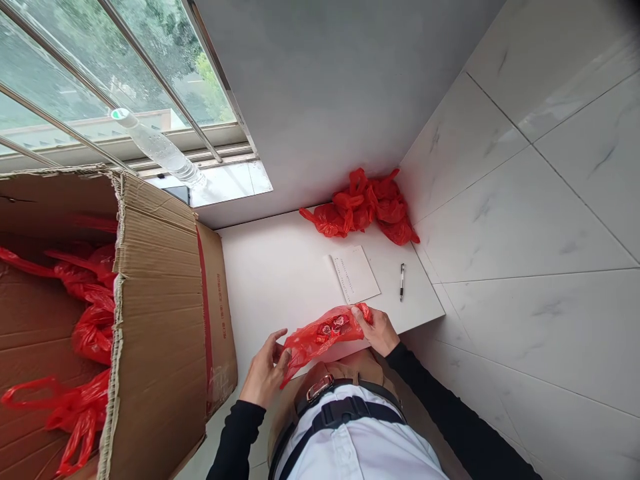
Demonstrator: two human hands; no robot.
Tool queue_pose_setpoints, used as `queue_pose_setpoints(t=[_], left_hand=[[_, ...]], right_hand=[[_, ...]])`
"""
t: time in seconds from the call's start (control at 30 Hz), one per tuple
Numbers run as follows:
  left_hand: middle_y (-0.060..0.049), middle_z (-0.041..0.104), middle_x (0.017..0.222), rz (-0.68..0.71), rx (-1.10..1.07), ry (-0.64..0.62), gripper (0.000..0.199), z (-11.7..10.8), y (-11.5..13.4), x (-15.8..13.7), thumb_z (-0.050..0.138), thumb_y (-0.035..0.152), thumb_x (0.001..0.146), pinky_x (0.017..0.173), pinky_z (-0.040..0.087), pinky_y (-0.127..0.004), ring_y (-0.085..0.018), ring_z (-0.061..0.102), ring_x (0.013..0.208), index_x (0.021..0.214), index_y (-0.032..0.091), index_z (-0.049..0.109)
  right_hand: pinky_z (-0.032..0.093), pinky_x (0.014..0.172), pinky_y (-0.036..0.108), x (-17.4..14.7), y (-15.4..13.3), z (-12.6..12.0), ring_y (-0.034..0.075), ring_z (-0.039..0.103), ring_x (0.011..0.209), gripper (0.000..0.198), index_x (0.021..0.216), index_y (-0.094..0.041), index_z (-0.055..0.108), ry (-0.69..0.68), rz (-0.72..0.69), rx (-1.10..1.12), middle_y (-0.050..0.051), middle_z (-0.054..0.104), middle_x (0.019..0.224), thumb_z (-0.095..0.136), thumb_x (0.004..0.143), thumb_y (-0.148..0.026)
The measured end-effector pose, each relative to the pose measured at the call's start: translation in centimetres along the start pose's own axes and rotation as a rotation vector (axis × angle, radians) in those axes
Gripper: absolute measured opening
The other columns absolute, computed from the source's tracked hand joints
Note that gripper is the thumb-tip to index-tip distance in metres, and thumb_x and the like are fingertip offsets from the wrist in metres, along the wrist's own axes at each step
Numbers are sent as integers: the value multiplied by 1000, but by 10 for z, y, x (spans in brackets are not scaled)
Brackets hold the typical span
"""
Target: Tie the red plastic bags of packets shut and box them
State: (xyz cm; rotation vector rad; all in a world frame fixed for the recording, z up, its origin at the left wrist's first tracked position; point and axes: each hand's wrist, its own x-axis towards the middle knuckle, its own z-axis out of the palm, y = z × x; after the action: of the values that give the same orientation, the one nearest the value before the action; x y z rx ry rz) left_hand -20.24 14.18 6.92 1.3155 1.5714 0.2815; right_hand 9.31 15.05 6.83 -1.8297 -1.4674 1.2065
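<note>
A thin red plastic bag (305, 342) stretches between my two hands just in front of my waist, over the near edge of the white table. Through its film show small dark red items with pale heart-shaped patterns (334, 327); I cannot make out their kind. My right hand (379, 331) pinches the bag's bunched right end between thumb and fingers. At the other end, my left hand (265, 370) has its thumb against the bag and its fingers curved around the edge, partly hidden. Beyond the bag lie an open notebook (356, 273) with handwriting and a black-and-clear pen (402, 282).
Several tied red bags (360, 207) sit at the back of the white table (265, 273). On my left stands an open cardboard box (160, 320) containing more red bags (95, 327). A clear bottle (160, 148) stands on the window sill. Tiled wall (540, 213) borders the right.
</note>
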Motion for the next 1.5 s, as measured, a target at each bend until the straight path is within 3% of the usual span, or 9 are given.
queue_pose_setpoints(t=[0.17, 0.3, 0.43, 0.83, 0.93, 1.03, 1.17, 1.4, 1.5], left_hand=[[0, 62, 60, -52, 46, 115, 33, -8, 3, 0, 52, 51, 86, 58, 38, -29, -18, 53, 56, 84, 21, 66], [2, 57, 53, -67, -22, 128, 45, -6, 10, -3, 48, 63, 88, 52, 36, -26, -16, 48, 50, 89, 21, 65], [5, 48, 49, -85, -85, 95, 53, -2, 12, -3, 48, 69, 86, 50, 36, -26, -15, 46, 47, 94, 19, 66], [8, 39, 54, -52, -9, 166, 47, -1, 4, -4, 58, 55, 80, 54, 32, -26, -15, 41, 53, 109, 19, 66], [6, 45, 55, -64, 40, 214, 33, -2, 0, -6, 56, 52, 82, 56, 31, -27, -15, 43, 54, 88, 21, 65], [6, 39, 55, -75, 58, 227, 40, -3, -5, -5, 56, 55, 84, 56, 28, -26, -13, 37, 54, 63, 21, 49], [7, 33, 57, -65, 28, 224, 46, -3, -7, -4, 55, 58, 85, 56, 27, -26, -12, 33, 55, 61, 22, 42], [5, 41, 58, -21, -130, 201, 47, -6, 4, -7, 55, 61, 86, 57, 34, -26, -14, 41, 59, 62, 22, 45], [-5, 61, 87, 34, -224, 232, 41, -6, 11, -10, 61, 57, 83, 81, 47, -32, -21, 59, 87, 68, 21, 52]], right_hand=[[53, 77, 30, -1, 4, 1, 24, 72, 85, 52, 114, -25, 76, 6, 9, -11, 4, 77, 91, 38, 102, -57], [53, 83, 31, 0, 8, 3, 25, 72, 89, 54, 106, -22, 77, 14, 14, -15, 6, 77, 86, 38, 101, -59], [53, 88, 32, -1, 10, 5, 25, 71, 100, 50, 113, -25, 75, 7, 7, -3, 6, 77, 105, 39, 101, -57], [53, 93, 36, -4, 12, 8, 27, 70, 107, 51, 117, -24, 74, 0, 15, 12, 7, 76, 113, 39, 101, -58], [53, 90, 36, -4, 12, 8, 27, 70, 104, 51, 116, -24, 74, -1, 18, 10, 7, 76, 112, 39, 101, -59], [54, 86, 34, -4, 12, 9, 26, 72, 98, 51, 116, -24, 74, -3, 23, 8, 7, 77, 106, 39, 101, -58], [54, 87, 34, -5, 10, 10, 26, 71, 99, 52, 115, -23, 74, -9, 24, 10, 8, 77, 106, 38, 101, -59], [53, 89, 32, -5, 11, 10, 25, 71, 101, 52, 114, -24, 74, -1, 32, -1, 7, 77, 105, 38, 101, -59], [52, 88, 31, -8, 11, 11, 25, 71, 99, 51, 109, -23, 74, 6, 29, -15, 7, 77, 102, 39, 101, -59]])
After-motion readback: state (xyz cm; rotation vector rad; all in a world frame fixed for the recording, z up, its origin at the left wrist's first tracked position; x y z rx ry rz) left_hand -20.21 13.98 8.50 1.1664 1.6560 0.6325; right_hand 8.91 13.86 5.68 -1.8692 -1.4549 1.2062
